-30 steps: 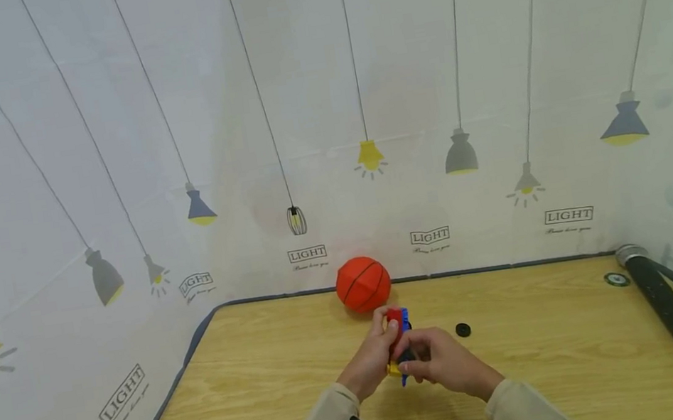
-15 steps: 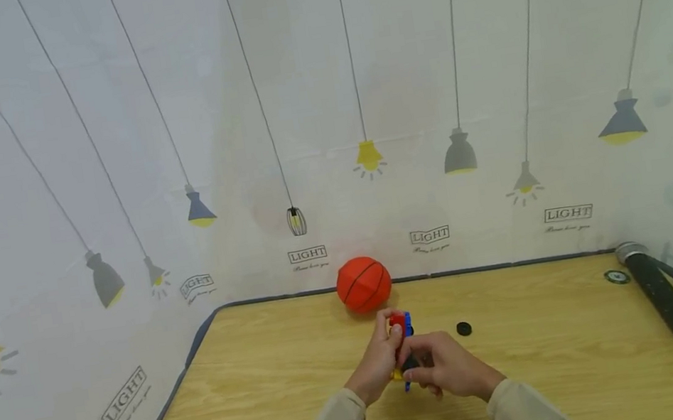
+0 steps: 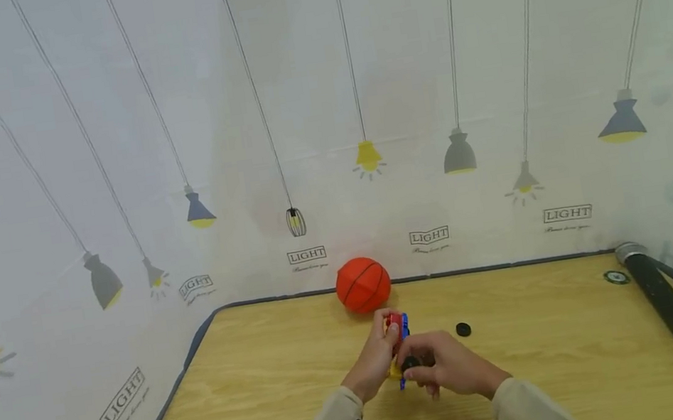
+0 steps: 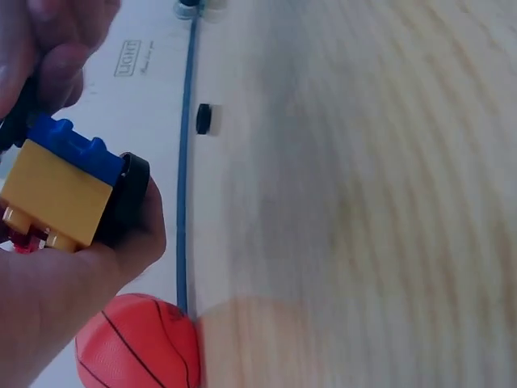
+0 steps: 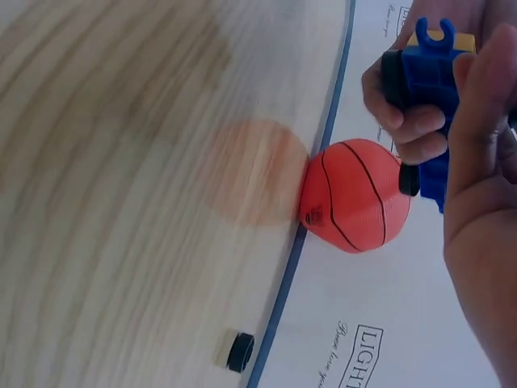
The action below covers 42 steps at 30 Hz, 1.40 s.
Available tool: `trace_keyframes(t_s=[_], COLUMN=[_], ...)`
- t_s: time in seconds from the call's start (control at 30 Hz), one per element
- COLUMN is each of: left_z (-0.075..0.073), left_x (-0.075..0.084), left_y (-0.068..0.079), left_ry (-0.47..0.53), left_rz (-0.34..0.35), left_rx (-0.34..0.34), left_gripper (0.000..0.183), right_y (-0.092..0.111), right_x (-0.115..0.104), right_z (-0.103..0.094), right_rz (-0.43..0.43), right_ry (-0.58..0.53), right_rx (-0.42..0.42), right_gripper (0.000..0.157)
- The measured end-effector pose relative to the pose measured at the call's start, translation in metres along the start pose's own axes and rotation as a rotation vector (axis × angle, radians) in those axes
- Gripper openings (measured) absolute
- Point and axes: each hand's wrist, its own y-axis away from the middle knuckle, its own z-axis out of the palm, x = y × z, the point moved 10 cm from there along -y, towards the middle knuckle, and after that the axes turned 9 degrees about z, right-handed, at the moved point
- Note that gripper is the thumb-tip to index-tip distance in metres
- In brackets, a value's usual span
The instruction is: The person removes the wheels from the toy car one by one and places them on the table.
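Above the table, my left hand [image 3: 371, 363] grips a toy car of building blocks [image 3: 396, 323]. It has a blue base [image 5: 432, 81] with a hook at one end, a yellow block [image 4: 56, 194] and a red part. Black wheels [image 5: 393, 79] sit along one side of the base in the right wrist view. With thumb and fingers, my right hand [image 3: 451, 362] pinches a black wheel [image 3: 408, 363] against the car's near side. The fingers partly hide where wheel and base meet.
One loose black wheel [image 3: 463, 329] lies on the wooden table [image 3: 258, 386] right of the hands. Behind them, a red ball with black lines [image 3: 363, 285] rests near the back edge. At the right are a microphone [image 3: 664, 297] and a small round disc [image 3: 617, 278].
Both hands stay together on the toy car, shifting only slightly. The right fingers have turned a little, and the black wheel between them shows more plainly. The things on the table have not moved.
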Motion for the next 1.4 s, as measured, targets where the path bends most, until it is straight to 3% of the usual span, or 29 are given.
trace_keyframes(t_s=[0.43, 0.63, 0.87, 1.4], left_z=[-0.008, -0.012, -0.02, -0.029], left_x=[0.0, 0.003, 0.005, 0.01], left_y=[0.002, 0.004, 0.006, 0.007], left_ry=[0.095, 0.061, 0.059, 0.041], left_rz=[-0.048, -0.052, -0.037, 0.015], left_rx=[0.028, 0.035, 0.071, 0.081], left_gripper=[0.037, 0.042, 0.051, 0.049], right_y=[0.017, 0.022, 0.025, 0.027], right_x=[0.018, 0.026, 0.038, 0.061], right_z=[-0.033, -0.05, -0.074, -0.112], right_rz=[0.046, 0.064, 0.094, 0.156], right_ry=[0.021, 0.047, 0.02, 0.154], right_rx=[0.031, 0.075, 0.135, 0.248], right_gripper=[0.029, 0.035, 0.029, 0.022])
